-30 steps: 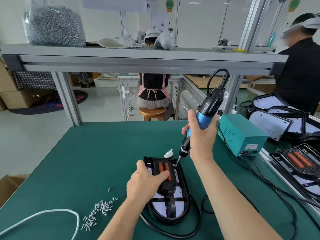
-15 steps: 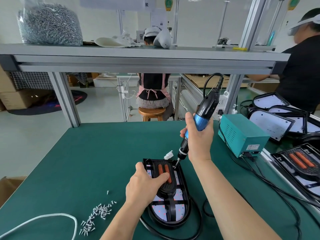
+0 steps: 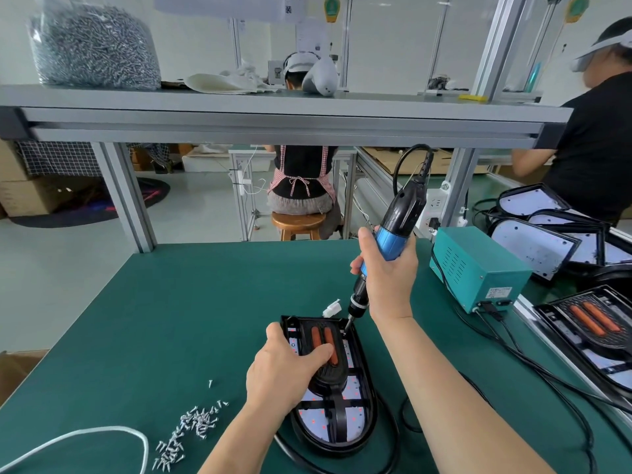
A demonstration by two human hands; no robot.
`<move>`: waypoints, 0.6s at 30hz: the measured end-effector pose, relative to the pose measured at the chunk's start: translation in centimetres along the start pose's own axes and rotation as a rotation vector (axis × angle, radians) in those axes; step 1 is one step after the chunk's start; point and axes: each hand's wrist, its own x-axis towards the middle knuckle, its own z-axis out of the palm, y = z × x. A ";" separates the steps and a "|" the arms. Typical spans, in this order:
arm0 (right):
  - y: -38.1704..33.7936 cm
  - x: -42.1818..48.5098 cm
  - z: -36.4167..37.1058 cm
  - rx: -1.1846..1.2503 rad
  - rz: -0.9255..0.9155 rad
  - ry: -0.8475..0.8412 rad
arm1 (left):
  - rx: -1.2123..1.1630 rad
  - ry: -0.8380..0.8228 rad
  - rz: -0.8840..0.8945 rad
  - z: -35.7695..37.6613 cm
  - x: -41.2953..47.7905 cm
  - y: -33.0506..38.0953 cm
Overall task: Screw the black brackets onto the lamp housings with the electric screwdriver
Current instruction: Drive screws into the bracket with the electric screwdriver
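A black oval lamp housing (image 3: 362,415) lies on the green table in front of me. A black bracket (image 3: 337,381) with two orange strips sits on top of it. My left hand (image 3: 284,374) rests on the bracket, thumb across the orange strips and fingers along the housing's left side. My right hand (image 3: 388,278) grips the blue and black electric screwdriver (image 3: 393,227), which tilts to the upper right. Its bit touches the far right corner of the bracket. A pile of small silver screws (image 3: 191,429) lies to the left.
A teal power box (image 3: 478,268) stands at the right with black cables (image 3: 533,360) running across the table. More lamp housings (image 3: 588,330) lie along the right edge. A white cord (image 3: 85,436) loops at the lower left. A person stands at the far right; another sits beyond the table.
The screwdriver and my right hand have sunk slightly towards the bracket corner. My left hand stays on the bracket.
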 end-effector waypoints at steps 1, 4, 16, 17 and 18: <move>0.0 0.0 0.0 0.004 -0.005 0.003 | -0.002 0.001 0.005 0.0 0.0 0.0; 0.1 -0.1 0.3 -0.007 -0.018 0.003 | -0.009 0.007 0.014 0.1 0.2 -0.1; 0.4 -0.2 0.7 -0.028 0.052 -0.169 | -0.003 0.007 0.009 0.2 0.2 -0.2; 0.3 -0.2 0.6 -0.024 0.070 -0.187 | -0.003 0.003 0.007 0.2 0.2 -0.2; 0.2 -0.3 0.5 -0.018 0.088 -0.202 | -0.006 -0.002 0.005 0.2 0.2 -0.2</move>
